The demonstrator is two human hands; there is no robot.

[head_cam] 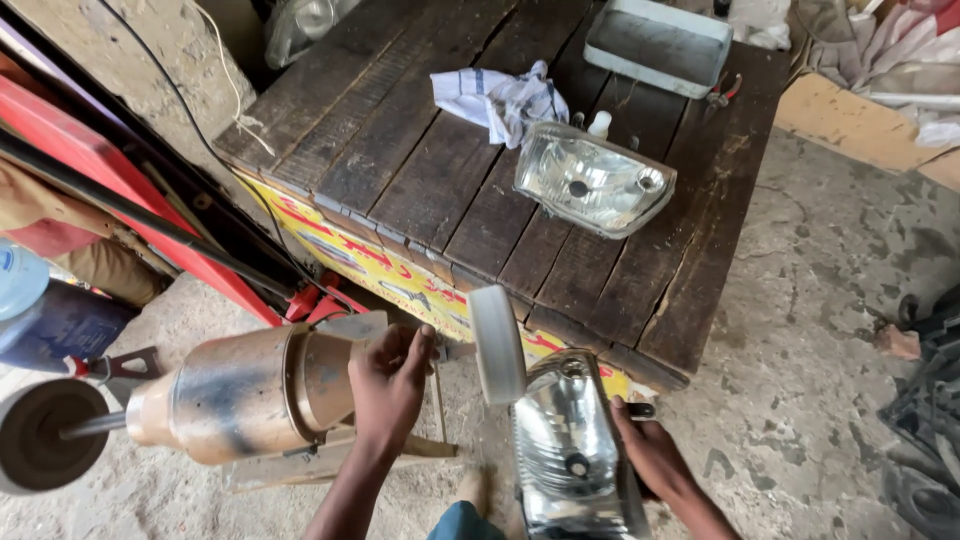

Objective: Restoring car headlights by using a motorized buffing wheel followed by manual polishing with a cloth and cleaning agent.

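The right hand (650,455) gripped a headlight reflector (570,450) by its edge, holding it just beside the white buffing wheel (497,343) — polishing seemed under way. The left hand (388,385) lay curled on the motor housing (240,395); next, steady, light contact would be needed.

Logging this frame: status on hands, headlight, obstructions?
Left hand on buffing motor, by white wheel. Right hand gripping headlight edge, lens just below wheel. Spare headlight and rag on bench, clear.
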